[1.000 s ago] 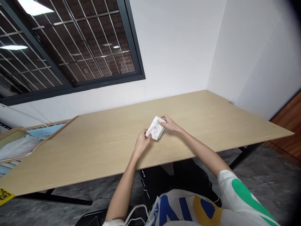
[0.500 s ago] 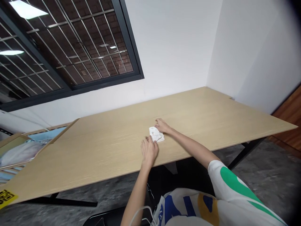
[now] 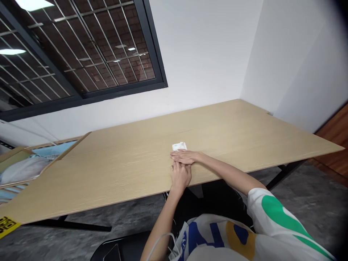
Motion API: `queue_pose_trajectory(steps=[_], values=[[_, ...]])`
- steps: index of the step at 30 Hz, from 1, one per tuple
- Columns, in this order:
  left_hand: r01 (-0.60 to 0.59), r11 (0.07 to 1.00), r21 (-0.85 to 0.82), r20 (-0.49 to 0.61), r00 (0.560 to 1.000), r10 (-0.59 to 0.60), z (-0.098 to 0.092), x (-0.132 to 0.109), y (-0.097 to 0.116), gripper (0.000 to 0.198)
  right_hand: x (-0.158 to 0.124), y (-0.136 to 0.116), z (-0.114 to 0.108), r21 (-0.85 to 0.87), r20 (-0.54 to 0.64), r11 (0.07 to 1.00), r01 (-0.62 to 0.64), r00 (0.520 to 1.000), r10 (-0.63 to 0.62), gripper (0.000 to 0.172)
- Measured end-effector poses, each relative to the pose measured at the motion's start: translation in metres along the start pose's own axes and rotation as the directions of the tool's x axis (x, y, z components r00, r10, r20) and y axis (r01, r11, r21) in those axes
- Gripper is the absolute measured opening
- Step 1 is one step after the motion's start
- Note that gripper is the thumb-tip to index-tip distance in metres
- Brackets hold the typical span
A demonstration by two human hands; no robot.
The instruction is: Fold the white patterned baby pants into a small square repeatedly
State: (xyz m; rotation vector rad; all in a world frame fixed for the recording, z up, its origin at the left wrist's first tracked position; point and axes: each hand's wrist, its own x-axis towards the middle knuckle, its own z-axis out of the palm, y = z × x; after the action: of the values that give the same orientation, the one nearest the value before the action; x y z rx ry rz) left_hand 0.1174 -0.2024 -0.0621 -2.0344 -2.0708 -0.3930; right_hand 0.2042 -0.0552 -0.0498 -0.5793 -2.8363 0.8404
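Observation:
A small folded white cloth [image 3: 179, 145] with a faint print lies on the light wooden table [image 3: 130, 163]. Only its far part shows; both hands cover the near part. My right hand [image 3: 185, 156] rests flat across it with the fingers stretched out to the left. Just nearer to me, my left hand [image 3: 181, 175] is at the cloth's near edge, its fingers bent and closed there. The fingertips of the left hand are partly hidden beneath the right hand.
At the left end of the table stands a wooden crib-like frame [image 3: 54, 165] with light blue fabric and a whitish bundle [image 3: 25, 169]. A yellow-and-black label [image 3: 8, 225] sticks to the near left corner. A barred window [image 3: 95, 54] and white wall rise behind.
My right hand has moved from the cloth's far right corner toward me and now lies flat over it. The left hand has shifted slightly right. Less of the cloth shows.

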Motion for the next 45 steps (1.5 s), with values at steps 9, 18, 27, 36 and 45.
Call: queue_pose_trajectory(steps=[9, 18, 27, 36, 45], values=[[0.005, 1.0, 0.012, 0.022, 1.0, -0.005, 0.0, -0.003, -0.002, 0.056, 0.004, 0.039, -0.015, -0.118, -0.196, 0.986, -0.119, 0.976, 0.094, 0.065], [0.116, 0.981, -0.156, 0.124, 0.987, -0.097, -0.017, 0.011, -0.019, 0.053, -0.004, 0.032, -0.003, -0.185, -0.618, 0.943, -0.278, 0.779, 0.108, 0.058], [0.284, 0.943, -0.174, 0.262, 0.936, -0.234, -0.022, 0.067, -0.055, 0.044, -0.01, 0.015, -0.011, -0.168, -0.574, 0.915, -0.368, 0.791, 0.212, 0.032], [0.09, 0.846, -0.526, 0.346, 0.931, 0.117, -0.033, 0.041, -0.018, 0.017, -0.107, -0.03, -0.017, 0.002, -0.586, 0.923, -0.385, 0.747, 0.313, 0.007], [-0.089, 0.336, -0.938, 0.205, 0.64, 0.741, -0.056, -0.021, 0.125, 0.043, -0.357, -0.105, 0.022, 0.598, -0.726, 0.766, -0.236, 0.245, 0.642, 0.034]])
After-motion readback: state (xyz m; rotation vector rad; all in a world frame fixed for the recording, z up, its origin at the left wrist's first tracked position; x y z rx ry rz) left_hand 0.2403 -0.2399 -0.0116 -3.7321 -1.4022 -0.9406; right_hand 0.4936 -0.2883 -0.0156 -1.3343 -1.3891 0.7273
